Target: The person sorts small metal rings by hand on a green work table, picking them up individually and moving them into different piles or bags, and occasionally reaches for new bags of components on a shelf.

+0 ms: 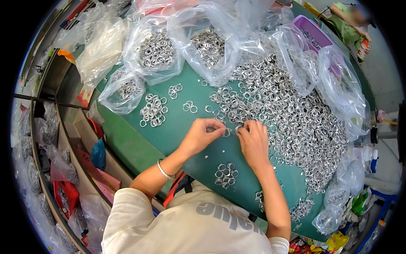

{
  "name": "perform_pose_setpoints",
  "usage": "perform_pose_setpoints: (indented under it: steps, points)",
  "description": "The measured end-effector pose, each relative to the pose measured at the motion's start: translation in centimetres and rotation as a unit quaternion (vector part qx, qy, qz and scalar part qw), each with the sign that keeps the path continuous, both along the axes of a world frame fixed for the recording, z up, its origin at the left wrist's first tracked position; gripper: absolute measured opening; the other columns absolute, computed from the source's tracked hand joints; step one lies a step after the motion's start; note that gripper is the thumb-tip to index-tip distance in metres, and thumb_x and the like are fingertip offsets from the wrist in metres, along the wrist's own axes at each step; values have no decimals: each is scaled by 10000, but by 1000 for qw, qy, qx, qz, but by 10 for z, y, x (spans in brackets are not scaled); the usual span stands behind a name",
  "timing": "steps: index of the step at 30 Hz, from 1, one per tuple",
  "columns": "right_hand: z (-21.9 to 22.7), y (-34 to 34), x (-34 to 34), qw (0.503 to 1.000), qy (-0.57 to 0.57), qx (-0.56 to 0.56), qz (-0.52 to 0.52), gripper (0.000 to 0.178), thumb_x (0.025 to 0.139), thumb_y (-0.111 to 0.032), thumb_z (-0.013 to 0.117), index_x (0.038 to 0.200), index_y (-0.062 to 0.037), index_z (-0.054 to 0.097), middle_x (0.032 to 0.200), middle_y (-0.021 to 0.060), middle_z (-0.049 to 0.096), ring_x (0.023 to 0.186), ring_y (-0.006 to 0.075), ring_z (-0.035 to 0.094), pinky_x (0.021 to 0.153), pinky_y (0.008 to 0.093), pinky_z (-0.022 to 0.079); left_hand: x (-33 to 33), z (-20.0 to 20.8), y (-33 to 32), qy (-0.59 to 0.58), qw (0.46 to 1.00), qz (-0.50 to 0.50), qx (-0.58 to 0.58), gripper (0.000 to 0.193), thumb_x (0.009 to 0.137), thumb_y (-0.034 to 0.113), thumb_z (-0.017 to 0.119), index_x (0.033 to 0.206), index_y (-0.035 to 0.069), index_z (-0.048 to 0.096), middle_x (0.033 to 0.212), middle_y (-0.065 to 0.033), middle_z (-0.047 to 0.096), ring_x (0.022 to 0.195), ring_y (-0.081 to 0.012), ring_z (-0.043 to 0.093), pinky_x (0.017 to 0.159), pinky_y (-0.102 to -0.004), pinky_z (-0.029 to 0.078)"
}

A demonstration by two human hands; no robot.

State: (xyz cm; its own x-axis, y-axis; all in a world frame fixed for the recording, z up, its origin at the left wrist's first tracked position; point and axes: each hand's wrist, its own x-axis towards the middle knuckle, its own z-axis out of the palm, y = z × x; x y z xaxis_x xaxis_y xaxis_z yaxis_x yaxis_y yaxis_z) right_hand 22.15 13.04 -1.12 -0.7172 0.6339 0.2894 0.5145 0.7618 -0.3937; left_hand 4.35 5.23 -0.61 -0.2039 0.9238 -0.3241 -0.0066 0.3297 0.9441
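A: State of the left hand (204, 134)?
B: Thumb and forefinger together, clamped on a small silver ring (227, 133). The ring is at the fingertips, over the green tabletop (203, 169), between the two hands.
A: Right hand (255, 148)?
B: Fingers curled, tips down at the left edge of the large ring heap (313, 127), near the left fingertips. Cannot tell whether they clamp on anything; the fingers hide the contact.
A: Surroundings?
B: A ring cluster (226, 175) lies nearer the body; a loose ring pile (153, 111) lies to the left. Beyond, an open clear bag (229, 55) contains more rings. A purple bin (315, 28) stands behind the heap.
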Motion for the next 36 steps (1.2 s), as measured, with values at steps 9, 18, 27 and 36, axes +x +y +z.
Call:
perform_pose_setpoints:
  steps: [9, 18, 27, 36]
  points:
    - [13, -17, 32, 835, 245, -483, -101, 98, 790, 21, 654, 881, 13, 618, 1017, 88, 633, 791, 173, 581, 687, 266, 439, -2, 5, -13, -43, 999, 4, -10, 129, 838, 56, 635, 931, -13, 691, 761, -25, 645, 583, -22, 509, 520, -214, 431]
    - [27, -31, 46, 995, 49, -56, -68, 228, 778, -75, 692, 975, 6, 613, 994, 143, 592, 923, 317, 554, 756, 375, 455, 24, 9, -19, 146, 984, -79, 67, 153, 793, 23, 654, 938, 21, 701, 736, -14, 590, 528, -58, 389, 494, -230, 345]
    - [28, -80, 84, 889, 232, -347, -186, 94, 865, -41, 621, 942, 14, 622, 785, 113, 639, 615, 170, 589, 535, 271, 441, 93, 28, -19, 200, 954, -149, 167, 131, 764, -19, 671, 888, 22, 686, 764, -67, 617, 508, -134, 477, 458, -261, 374]
    - [48, -103, 132, 878, 187, -346, -273, 148, 860, -111, 652, 958, 0, 656, 829, 133, 664, 678, 175, 638, 552, 281, 480, 129, 31, -27, 239, 918, -233, 213, 154, 768, 4, 666, 920, 27, 658, 855, -104, 637, 676, -296, 616, 578, -356, 498]
